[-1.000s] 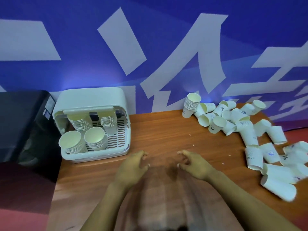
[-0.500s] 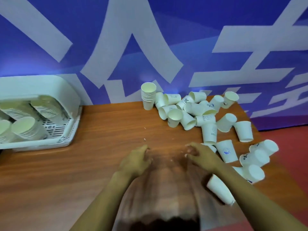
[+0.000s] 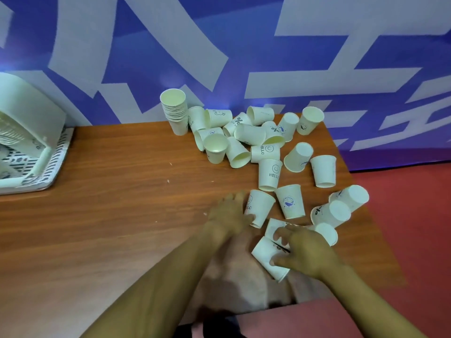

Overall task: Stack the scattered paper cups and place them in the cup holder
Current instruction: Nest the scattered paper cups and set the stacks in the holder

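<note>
Right now my left hand [image 3: 230, 212] rests at the near-right part of the wooden table [image 3: 109, 215], its thumb and fingers curled against the side of a white paper cup [image 3: 260, 207] that lies on its side with blue print on it; the blur keeps me from saying how firmly I hold it. My right hand [image 3: 305, 250] grips another tipped cup [image 3: 267, 256], thumb on its near wall and fingers spread over the top, touching a second cup [image 3: 274, 228] just behind it. Around these, more loose cups crowd in: one with a round blue emblem [image 3: 290, 201] sits just beside my left hand's cup, a "HELLO" cup [image 3: 269, 174] stands mouth down beyond it, and a dense heap [image 3: 246, 135] of tumbled cups fills the far right corner against the blue and white wall [image 3: 219, 45]. An upright stack of nested cups [image 3: 174, 111] stands at the left end of that heap. Several overturned cups [image 3: 341, 206] lie near the table's right edge, just past my right hand. Well apart, at the far left edge, is the pale cup holder [image 3: 31, 123] with a slotted tray, only partly in view, with ribbed rims of stacked cups inside. Red floor [image 3: 402, 228] shows to the right.
</note>
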Demonstrator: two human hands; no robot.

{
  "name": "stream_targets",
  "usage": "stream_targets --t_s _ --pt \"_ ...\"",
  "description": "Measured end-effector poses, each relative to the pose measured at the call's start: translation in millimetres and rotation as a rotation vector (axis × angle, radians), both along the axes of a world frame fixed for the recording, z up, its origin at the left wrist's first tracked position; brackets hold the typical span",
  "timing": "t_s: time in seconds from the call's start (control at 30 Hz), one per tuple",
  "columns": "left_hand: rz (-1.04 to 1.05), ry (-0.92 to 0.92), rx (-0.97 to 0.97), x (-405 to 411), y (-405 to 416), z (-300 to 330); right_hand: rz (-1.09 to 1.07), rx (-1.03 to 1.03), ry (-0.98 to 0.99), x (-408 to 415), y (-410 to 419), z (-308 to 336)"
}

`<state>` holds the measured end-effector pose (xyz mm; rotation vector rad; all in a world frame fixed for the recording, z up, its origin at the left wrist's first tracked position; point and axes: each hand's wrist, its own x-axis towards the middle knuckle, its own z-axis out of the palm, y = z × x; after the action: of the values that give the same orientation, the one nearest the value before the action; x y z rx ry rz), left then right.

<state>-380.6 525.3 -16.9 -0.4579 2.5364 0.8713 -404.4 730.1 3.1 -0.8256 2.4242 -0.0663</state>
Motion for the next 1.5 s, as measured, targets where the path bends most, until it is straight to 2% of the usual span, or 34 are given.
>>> stream_targets --t_s 0.1,0.2,0.43,0.6,0.8,0.9,1.03,1.13,1.27,1.4,1.5 --pt "-0.007 -0.021 -0.048 -15 20 -4 0.083 0.068 0.055 6 4 -8" --pt "0.026 -0.05 -0.087 -27 32 -12 0.113 0.038 0.045 12 11 -18" --pt "0.043 -0.032 -0.032 -36 37 -27 0.077 -0.07 0.05 18 9 -31" --pt "0.083 -0.021 -0.004 -26 19 -15 0.103 -0.071 0.011 15 1 -23" --pt "0.326 0.199 0.165 22 -28 13 0.134 -0.154 -0.113 5 -34 -7" --pt "0.461 0.283 0.119 55 -62 25 0.178 -0.201 -0.089 -3 -72 2" --pt "0.616 0.382 0.044 94 -117 38 0.133 -0.276 -0.102 -2 -119 17" --pt "0.631 0.422 0.066 117 -145 40 0.106 -0.322 -0.095 9 -145 24" --pt "0.605 0.362 0.122 140 -172 46 0.092 -0.336 -0.018 23 -182 37" --pt "0.533 0.308 0.048 165 -216 62 0.01 -0.419 -0.017 47 -230 55" --pt "0.556 0.374 0.083 191 -261 74 0.013 -0.488 0.011 79 -278 63"
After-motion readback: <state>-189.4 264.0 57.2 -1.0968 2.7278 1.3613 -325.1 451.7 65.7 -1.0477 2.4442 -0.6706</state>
